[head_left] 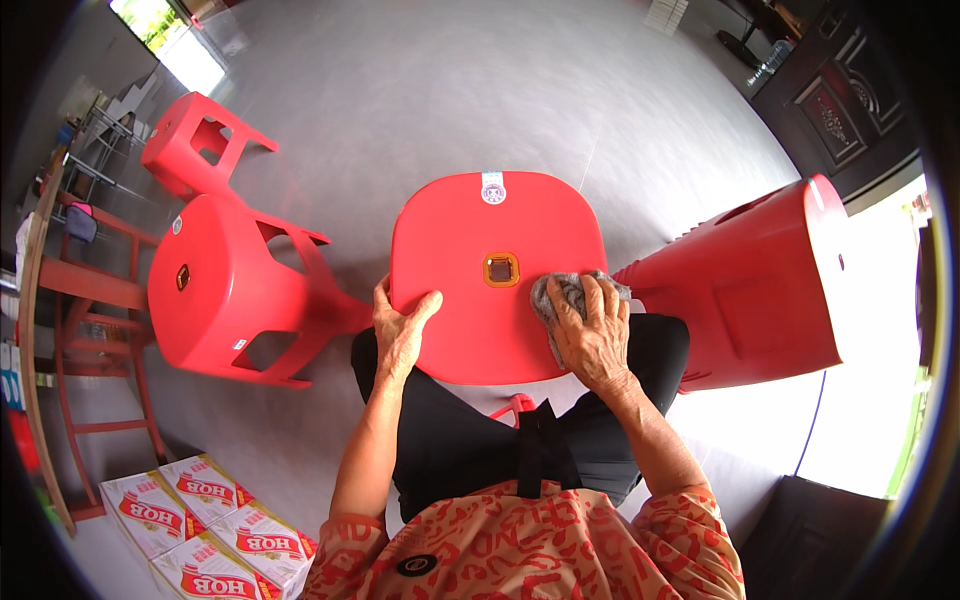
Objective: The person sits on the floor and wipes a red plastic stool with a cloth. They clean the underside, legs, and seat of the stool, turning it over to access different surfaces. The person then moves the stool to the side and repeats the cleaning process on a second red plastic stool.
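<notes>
A red plastic stool (470, 330) stands between my knees, its rounded square seat facing up. In the middle of the seat is a small hole with an amber rim, and a sticker sits near the far edge. My left hand (399, 330) grips the seat's left edge, thumb on top and the other fingers over the side. Under my right hand (597, 335) a crumpled grey cloth (572, 290) is pressed against the right part of the seat. The fingers bend over the cloth, and part of it is hidden beneath them.
Two red stools (215, 290) stand at the left, one behind the other. A taller red stool or stack (740, 290) leans at my right. White and red cartons (205, 520) lie at the lower left beside a wooden table edge (40, 300). A dark carved door (835, 110) is at the far right.
</notes>
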`<control>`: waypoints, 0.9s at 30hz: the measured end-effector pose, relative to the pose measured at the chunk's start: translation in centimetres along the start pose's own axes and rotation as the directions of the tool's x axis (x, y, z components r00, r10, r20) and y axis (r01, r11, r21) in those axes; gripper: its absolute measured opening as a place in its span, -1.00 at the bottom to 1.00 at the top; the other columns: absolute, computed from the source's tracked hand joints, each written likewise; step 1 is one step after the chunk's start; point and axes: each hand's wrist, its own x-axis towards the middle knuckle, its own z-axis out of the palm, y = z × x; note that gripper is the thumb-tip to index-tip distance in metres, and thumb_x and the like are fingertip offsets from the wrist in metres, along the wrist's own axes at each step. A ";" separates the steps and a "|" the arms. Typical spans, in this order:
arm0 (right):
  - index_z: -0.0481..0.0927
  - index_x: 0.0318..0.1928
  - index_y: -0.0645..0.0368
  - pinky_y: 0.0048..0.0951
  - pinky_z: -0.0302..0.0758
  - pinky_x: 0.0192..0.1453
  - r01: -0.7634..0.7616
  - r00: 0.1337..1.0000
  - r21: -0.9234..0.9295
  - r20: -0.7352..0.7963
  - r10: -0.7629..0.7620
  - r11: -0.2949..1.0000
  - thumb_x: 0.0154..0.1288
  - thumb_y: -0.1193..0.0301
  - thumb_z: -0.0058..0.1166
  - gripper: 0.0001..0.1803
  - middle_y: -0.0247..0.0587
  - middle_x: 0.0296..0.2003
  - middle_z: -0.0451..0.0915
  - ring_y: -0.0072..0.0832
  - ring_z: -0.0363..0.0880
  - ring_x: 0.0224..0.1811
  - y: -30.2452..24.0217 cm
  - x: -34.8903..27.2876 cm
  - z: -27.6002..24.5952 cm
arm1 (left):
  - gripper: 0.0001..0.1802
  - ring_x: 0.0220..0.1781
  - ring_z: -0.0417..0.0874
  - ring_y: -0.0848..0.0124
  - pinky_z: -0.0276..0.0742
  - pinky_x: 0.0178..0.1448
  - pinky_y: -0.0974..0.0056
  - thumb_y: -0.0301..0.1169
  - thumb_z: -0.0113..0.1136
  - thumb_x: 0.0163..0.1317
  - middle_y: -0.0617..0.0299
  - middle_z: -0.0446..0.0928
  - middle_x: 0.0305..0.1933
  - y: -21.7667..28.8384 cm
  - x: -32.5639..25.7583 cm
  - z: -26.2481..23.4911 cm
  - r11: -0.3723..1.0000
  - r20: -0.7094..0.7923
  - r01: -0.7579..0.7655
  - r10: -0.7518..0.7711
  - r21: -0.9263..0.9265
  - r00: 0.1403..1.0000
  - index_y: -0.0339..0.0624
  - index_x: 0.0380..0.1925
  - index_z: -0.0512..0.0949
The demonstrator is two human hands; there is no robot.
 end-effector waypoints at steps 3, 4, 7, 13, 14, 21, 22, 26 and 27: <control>0.50 0.20 -0.10 0.02 0.33 0.06 0.013 0.998 0.030 0.059 -0.015 0.999 0.09 0.34 0.18 -0.42 0.04 0.09 0.36 0.02 0.32 0.16 0.7 1.8 0.4 | -0.18 0.05 0.55 0.32 0.53 0.12 0.24 -0.33 0.47 0.02 0.03 0.46 0.08 0.6 -0.4 0.4 1.000 0.015 -0.001 0.001 -0.019 1.000 -0.29 0.21 0.21; 0.48 0.22 -0.12 0.01 0.31 0.09 0.006 0.997 0.031 0.076 -0.008 0.999 0.13 0.35 0.15 -0.43 0.03 0.11 0.35 0.02 0.30 0.18 1.1 2.9 0.8 | -0.19 0.05 0.55 0.33 0.54 0.12 0.24 -0.34 0.47 0.02 0.04 0.45 0.07 0.7 -0.5 0.5 1.000 0.020 0.000 0.000 -0.025 1.000 -0.29 0.21 0.21; 0.45 0.26 -0.16 0.00 0.28 0.13 -0.010 0.998 0.009 0.054 0.009 1.000 0.21 0.34 0.11 -0.45 0.00 0.15 0.34 0.00 0.27 0.20 1.6 6.7 2.7 | -0.21 0.05 0.55 0.34 0.54 0.12 0.25 -0.38 0.46 0.03 0.05 0.46 0.07 -0.1 -0.2 0.1 0.999 0.013 -0.016 0.016 -0.042 1.000 -0.29 0.20 0.21; 0.42 0.25 -0.15 0.03 0.30 0.11 -0.098 0.995 -0.039 -0.021 0.097 0.994 0.29 0.23 0.05 -0.51 0.02 0.16 0.36 0.03 0.31 0.20 2.3 11.4 6.4 | -0.23 0.03 0.56 0.36 0.55 0.11 0.26 -0.43 0.45 0.04 0.06 0.46 0.07 0.5 -0.5 0.4 0.995 0.019 -0.011 0.013 -0.104 1.000 -0.29 0.19 0.21; 0.41 0.25 -0.15 0.03 0.30 0.11 -0.122 0.992 -0.049 -0.030 0.120 0.991 0.30 0.22 0.04 -0.51 0.03 0.16 0.36 0.03 0.30 0.21 2.3 11.8 6.7 | -0.23 0.03 0.56 0.36 0.55 0.11 0.26 -0.43 0.45 0.04 0.05 0.46 0.07 0.4 -0.4 0.5 0.994 0.021 -0.008 0.010 -0.105 1.000 -0.30 0.19 0.21; 0.45 0.23 -0.11 0.04 0.36 0.07 0.019 0.998 -0.017 -0.065 -0.020 1.000 0.16 0.33 0.15 -0.44 0.01 0.18 0.36 0.02 0.31 0.23 -0.3 9.6 5.7 | -0.22 0.03 0.56 0.36 0.56 0.10 0.27 -0.41 0.45 0.04 0.03 0.47 0.06 0.2 -0.1 0.2 0.993 0.016 -0.043 0.045 -0.109 0.999 -0.33 0.19 0.20; 0.46 0.21 -0.11 0.03 0.36 0.07 0.080 0.994 0.005 -0.074 -0.079 0.997 0.12 0.35 0.16 -0.43 0.00 0.18 0.36 0.01 0.32 0.22 -0.9 8.5 5.0 | -0.21 0.03 0.56 0.36 0.56 0.09 0.26 -0.41 0.45 0.04 0.03 0.47 0.06 0.3 -0.1 0.4 0.995 0.017 -0.048 0.050 -0.089 0.999 -0.33 0.19 0.20; 0.48 0.21 -0.14 -0.03 0.37 0.06 0.216 0.971 0.137 0.074 -0.227 0.967 0.04 0.37 0.19 -0.37 -0.07 0.20 0.36 -0.10 0.32 0.24 -4.6 5.1 2.3 | -0.26 0.03 0.56 0.35 0.53 0.11 0.27 -0.35 0.41 0.10 0.03 0.47 0.07 -0.2 -0.1 0.1 0.991 0.027 -0.082 0.085 -0.110 0.996 -0.35 0.19 0.22; 0.48 0.22 -0.15 -0.05 0.36 0.07 0.248 0.957 0.182 0.106 -0.270 0.951 0.04 0.36 0.20 -0.37 -0.09 0.21 0.35 -0.11 0.31 0.25 -5.3 4.6 1.9 | -0.28 0.04 0.55 0.35 0.52 0.12 0.27 -0.33 0.39 0.13 0.03 0.46 0.07 -0.5 0.1 0.0 0.989 0.011 -0.089 0.091 -0.115 0.996 -0.35 0.19 0.23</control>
